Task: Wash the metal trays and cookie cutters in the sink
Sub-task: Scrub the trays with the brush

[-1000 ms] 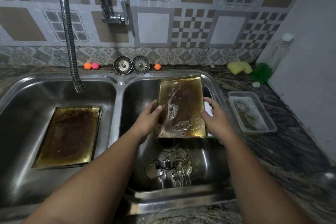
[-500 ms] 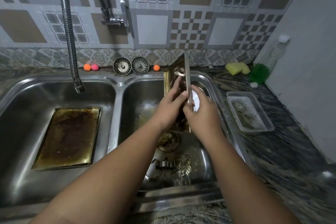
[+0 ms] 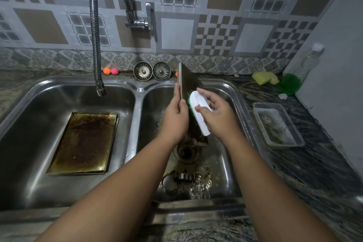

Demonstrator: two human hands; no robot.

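Golden rectangular metal tray (image 3: 190, 79) stands on edge above the right basin (image 3: 225, 163) of the stainless steel double sink, turned nearly edge-on to us, its dark underside facing right. Our left hand (image 3: 175, 117) clamps its near edge between curled fingers and thumb. Our right hand (image 3: 219, 113) is wrapped round a white plastic scrubbing brush with green bristles (image 3: 199, 118), and the bristles press against the tray's underside. Below, on the floor of the same basin, a cluster of silvery metal cookie cutters (image 3: 188, 182) lies on the side of the round drain (image 3: 186, 151) nearer us. A second stained golden metal tray (image 3: 84, 143) lies flat in the left basin (image 3: 35, 114), under the flexible steel faucet hose (image 3: 95, 35). On the dark stone counter (image 3: 314, 163) to the right sit a clear plastic rectangular container (image 3: 277, 124) and a yellow sponge (image 3: 265, 77).
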